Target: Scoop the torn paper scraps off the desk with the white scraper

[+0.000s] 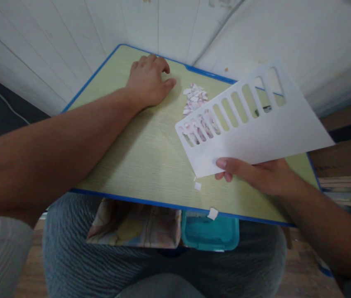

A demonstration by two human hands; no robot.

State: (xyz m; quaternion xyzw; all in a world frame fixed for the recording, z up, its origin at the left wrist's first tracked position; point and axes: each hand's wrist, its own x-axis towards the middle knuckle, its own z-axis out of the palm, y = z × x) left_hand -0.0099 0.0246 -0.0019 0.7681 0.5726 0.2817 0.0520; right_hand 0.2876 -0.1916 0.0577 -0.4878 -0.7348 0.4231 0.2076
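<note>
My right hand [252, 174] pinches the lower edge of a white flat sheet [243, 145] with a row of rounded slots, thumb on top and fingers beneath. The sheet is tilted above the right part of a small yellow-green table [144, 149]. Left of the sheet, my left hand [152, 80] rests on the far side of the table, palm down, fingers slightly bent and apart, with nothing in it. Between the hand and the sheet lies a pile of torn paper bits [194, 97]. More of the pile shows through the left slots.
One paper scrap [197, 186] lies below the sheet, another [213, 213] at the table's near edge. Under that edge are a patterned fabric pouch [134, 225] and a teal plastic container [211, 234]. A white panelled wall [175, 25] with a cable stands behind the table.
</note>
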